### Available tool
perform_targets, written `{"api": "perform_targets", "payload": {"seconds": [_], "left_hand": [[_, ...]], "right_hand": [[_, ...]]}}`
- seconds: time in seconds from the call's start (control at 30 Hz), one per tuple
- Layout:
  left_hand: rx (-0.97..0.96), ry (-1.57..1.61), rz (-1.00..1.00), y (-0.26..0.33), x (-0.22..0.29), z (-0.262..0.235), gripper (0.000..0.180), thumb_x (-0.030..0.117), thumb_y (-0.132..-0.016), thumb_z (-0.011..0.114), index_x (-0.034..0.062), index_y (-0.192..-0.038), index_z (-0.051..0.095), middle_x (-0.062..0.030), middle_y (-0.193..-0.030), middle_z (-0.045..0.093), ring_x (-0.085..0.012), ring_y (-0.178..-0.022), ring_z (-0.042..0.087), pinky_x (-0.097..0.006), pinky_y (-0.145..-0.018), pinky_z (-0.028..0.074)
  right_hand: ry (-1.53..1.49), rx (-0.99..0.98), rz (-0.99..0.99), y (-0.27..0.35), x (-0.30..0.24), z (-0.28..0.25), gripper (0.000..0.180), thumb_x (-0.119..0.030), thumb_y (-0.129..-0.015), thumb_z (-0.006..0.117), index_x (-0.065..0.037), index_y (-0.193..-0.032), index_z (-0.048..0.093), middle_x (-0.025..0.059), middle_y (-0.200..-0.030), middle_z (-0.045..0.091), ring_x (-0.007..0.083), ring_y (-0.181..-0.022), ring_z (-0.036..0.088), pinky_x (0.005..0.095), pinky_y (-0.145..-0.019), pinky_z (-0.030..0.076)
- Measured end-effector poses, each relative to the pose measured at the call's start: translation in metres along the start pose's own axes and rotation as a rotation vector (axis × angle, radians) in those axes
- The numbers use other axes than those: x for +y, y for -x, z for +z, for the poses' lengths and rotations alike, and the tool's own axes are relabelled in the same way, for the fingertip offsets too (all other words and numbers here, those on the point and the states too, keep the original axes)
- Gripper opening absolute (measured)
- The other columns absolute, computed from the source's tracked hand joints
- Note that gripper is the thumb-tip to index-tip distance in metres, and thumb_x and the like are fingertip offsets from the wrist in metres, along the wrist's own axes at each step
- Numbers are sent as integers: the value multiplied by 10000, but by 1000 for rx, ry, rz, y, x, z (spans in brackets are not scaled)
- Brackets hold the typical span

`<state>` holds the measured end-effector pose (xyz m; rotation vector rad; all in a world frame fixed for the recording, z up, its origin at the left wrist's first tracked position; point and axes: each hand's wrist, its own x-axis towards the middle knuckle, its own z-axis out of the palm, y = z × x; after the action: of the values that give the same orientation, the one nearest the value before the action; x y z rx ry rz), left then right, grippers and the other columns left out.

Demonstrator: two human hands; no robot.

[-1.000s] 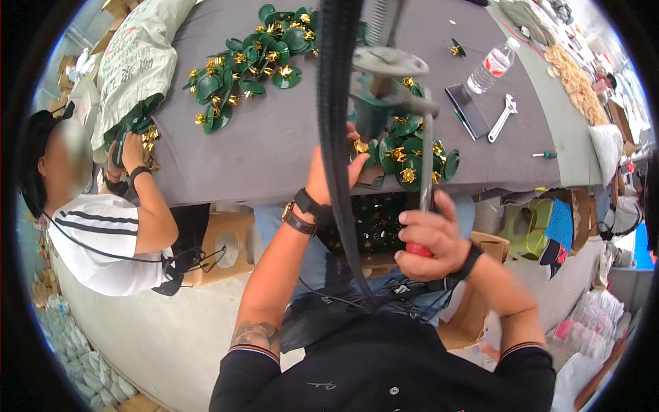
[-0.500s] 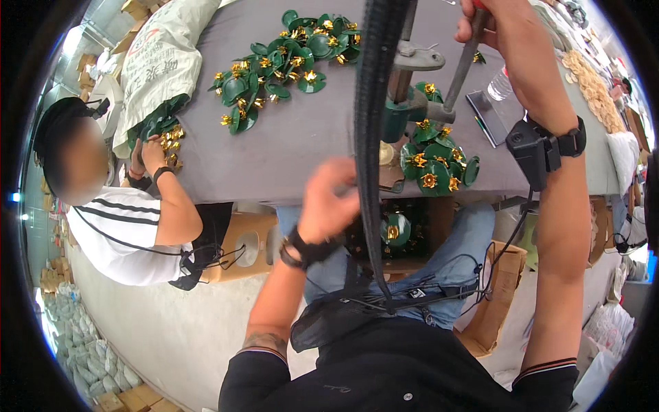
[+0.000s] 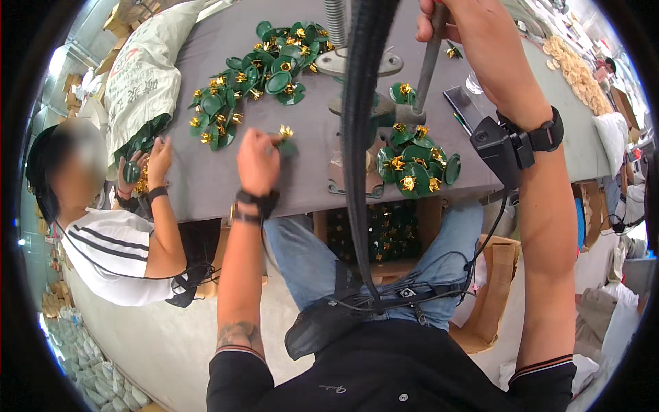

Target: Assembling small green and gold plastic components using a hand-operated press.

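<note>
Piles, two, of green round plastic discs with gold flowers (image 3: 257,69) (image 3: 415,168) lie on the grey bench (image 3: 206,185). Left hand (image 3: 257,159) pinches one flower disc (image 3: 285,137); right hand (image 3: 446,20) is clamped on the grey metal press lever (image 3: 427,65).

Your grey desk (image 3: 220,185) carries a metal press (image 3: 360,65) near its middle. Left of the press lies a spread of green discs with gold flowers (image 3: 254,75); right of the press base sits a smaller heap (image 3: 415,168). A large white sack (image 3: 144,75) rests far left of the press, a dark flat slab (image 3: 461,103) right of it.
</note>
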<state>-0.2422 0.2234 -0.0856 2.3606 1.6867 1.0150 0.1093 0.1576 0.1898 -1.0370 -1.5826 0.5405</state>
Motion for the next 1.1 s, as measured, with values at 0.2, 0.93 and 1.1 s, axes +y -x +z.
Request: {"api": "perform_targets", "payload": {"seconds": [0.2, 0.93, 1.1], "left_hand": [[-11, 82, -6, 52, 27, -34, 400, 46, -750, 858, 28, -1133, 746, -136, -1048, 616, -324, -962, 638, -414, -810, 533], [-372, 660, -39, 13, 119, 33, 292, 209, -808, 871, -32, -904, 738, -89, -688, 661, -149, -625, 600, -336, -620, 512], [-384, 571, -49, 19, 108, 21, 279, 190, -804, 860, -32, -840, 694, -100, -691, 651, -180, -628, 614, -346, -613, 506]], "right_hand": [[-167, -10, 18, -4, 2, 0, 197, -183, -1139, 436, -45, -1206, 560, 24, -866, 586, 112, -703, 621, 253, -673, 506], [-107, 22, 6, 6, -2, 5, 189, -181, -1120, 460, -44, -1185, 572, 24, -846, 581, 112, -675, 605, 254, -649, 501], [276, 123, -273, 88, -11, 31, 201, -122, -1132, 449, 1, -1118, 608, 69, -918, 647, 195, -841, 667, 335, -788, 546]]}}
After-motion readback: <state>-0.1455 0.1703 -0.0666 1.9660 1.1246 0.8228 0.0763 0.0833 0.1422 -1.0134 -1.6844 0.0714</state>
